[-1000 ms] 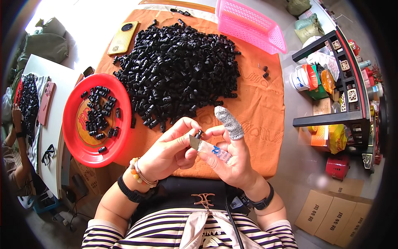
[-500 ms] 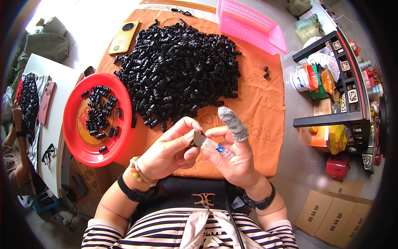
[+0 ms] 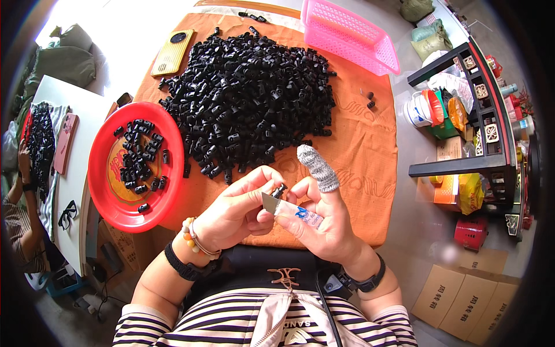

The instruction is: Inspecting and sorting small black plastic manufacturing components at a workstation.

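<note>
My left hand (image 3: 236, 207) pinches a small black plastic piece (image 3: 280, 190), which looks like a cord lock, between thumb and fingers. My right hand (image 3: 325, 224) is closed round a short flat metal blade (image 3: 270, 202) whose handle (image 3: 305, 215) is wrapped in white with blue marks. The blade lies against or just in front of the black piece; I cannot tell if it touches. A grey knitted cover (image 3: 317, 168) sits on my raised right index finger. Beyond my hands is a big pile of similar black pieces (image 3: 248, 104). More lie in a red plate (image 3: 99, 185) at the left.
An orange cloth (image 3: 364, 173) covers the table. At its far side are a pink basket (image 3: 352, 29) and a yellow phone-like object (image 3: 172, 53). A black shelf (image 3: 457, 168) and cardboard boxes (image 3: 462, 301) stand right. Another person's hand (image 3: 23, 159) is at a white table (image 3: 69, 225) left.
The blade has tilted and shifted slightly left, and more of the black piece shows above it. My right hand and its covered finger have moved a little left.
</note>
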The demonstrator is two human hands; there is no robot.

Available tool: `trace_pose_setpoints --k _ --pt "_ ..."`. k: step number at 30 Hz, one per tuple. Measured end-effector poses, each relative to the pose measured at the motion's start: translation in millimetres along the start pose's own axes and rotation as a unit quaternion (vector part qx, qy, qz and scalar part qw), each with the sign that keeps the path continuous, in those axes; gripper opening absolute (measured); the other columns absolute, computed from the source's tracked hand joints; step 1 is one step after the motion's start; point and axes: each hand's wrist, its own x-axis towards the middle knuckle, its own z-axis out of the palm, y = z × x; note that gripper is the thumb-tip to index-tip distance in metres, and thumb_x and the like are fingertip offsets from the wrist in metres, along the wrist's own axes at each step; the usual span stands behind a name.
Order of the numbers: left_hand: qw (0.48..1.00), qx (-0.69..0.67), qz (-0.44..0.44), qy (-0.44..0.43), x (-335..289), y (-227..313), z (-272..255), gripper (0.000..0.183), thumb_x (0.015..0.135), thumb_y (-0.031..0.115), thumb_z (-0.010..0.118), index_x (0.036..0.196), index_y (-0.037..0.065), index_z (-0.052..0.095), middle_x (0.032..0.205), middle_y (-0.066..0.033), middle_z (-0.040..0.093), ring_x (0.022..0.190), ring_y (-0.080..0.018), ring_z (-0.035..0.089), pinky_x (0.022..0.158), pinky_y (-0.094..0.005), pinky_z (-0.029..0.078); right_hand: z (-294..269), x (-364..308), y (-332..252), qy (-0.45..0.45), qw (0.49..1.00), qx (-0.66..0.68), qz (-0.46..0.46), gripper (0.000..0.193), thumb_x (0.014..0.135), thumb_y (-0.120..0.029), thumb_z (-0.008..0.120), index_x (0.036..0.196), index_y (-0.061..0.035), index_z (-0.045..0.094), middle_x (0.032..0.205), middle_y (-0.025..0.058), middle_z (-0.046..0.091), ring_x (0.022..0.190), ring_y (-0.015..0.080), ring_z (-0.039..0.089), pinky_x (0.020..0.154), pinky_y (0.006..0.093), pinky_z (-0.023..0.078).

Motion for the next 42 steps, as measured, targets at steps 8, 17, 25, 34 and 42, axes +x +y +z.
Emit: trace_pose_setpoints --k 8,17,25,34,42 --pt "1.000 -0.009 -0.004 -0.015 0.2 -0.3 -0.8 0.014 0.096 0.019 0.048 0.108 0.011 0.045 0.072 -0.0001 0.049 0.053 -0.0053 0.033 0.048 -0.0188 0.026 -0.2 -0.3 -1.6 0.007 0.999 0.028 0.015 0.071 0.087 0.001 0.059 0.144 -0.0035 0.018 0.090 0.0084 0.055 0.076 0.0117 0.061 0.064 0.0235 0.050" --pt "1.000 -0.003 -0.008 -0.003 -0.5 0.3 0.4 0.013 0.097 0.019 0.048 0.107 0.011 0.046 0.073 0.0001 0.049 0.053 -0.0051 0.032 0.048 -0.0187 0.026 -0.9 -2.0 3.9 0.001 1.000 0.027 0.010 0.072 0.087 0.001 0.060 0.145 -0.0039 0.018 0.088 0.0081 0.056 0.076 0.0113 0.059 0.064 0.0237 0.049" --pt "1.000 0.000 -0.003 -0.008 -0.1 -0.7 -1.4 0.014 0.096 0.019 0.048 0.108 0.011 0.046 0.072 0.0002 0.046 0.053 -0.0053 0.032 0.048 -0.0186 0.026 -2.9 -2.9 2.2 0.002 1.000 0.011 0.006 0.073 0.086 0.002 0.060 0.145 -0.0046 0.018 0.088 0.0069 0.055 0.075 0.0096 0.056 0.065 0.0232 0.048" --pt "1.000 -0.006 -0.001 -0.012 -0.8 -1.9 -1.8 0.014 0.097 0.020 0.047 0.108 0.011 0.046 0.071 0.0003 0.045 0.053 -0.0054 0.032 0.048 -0.0188 0.026 -2.8 -1.1 2.9 -0.003 1.000 0.027 0.007 0.074 0.087 0.001 0.060 0.146 -0.0047 0.016 0.087 0.0069 0.055 0.075 0.0091 0.056 0.065 0.0229 0.047" --pt "1.000 0.017 0.004 0.019 -1.6 -1.2 1.0 0.012 0.097 0.016 0.046 0.107 0.011 0.045 0.066 0.0008 0.042 0.050 -0.0056 0.030 0.046 -0.0199 0.025 -8.2 -2.7 0.2 -0.028 0.999 0.012 0.034 0.081 0.086 0.003 0.061 0.147 -0.0047 0.008 0.092 0.0056 0.052 0.082 0.0089 0.054 0.076 0.0219 0.044"
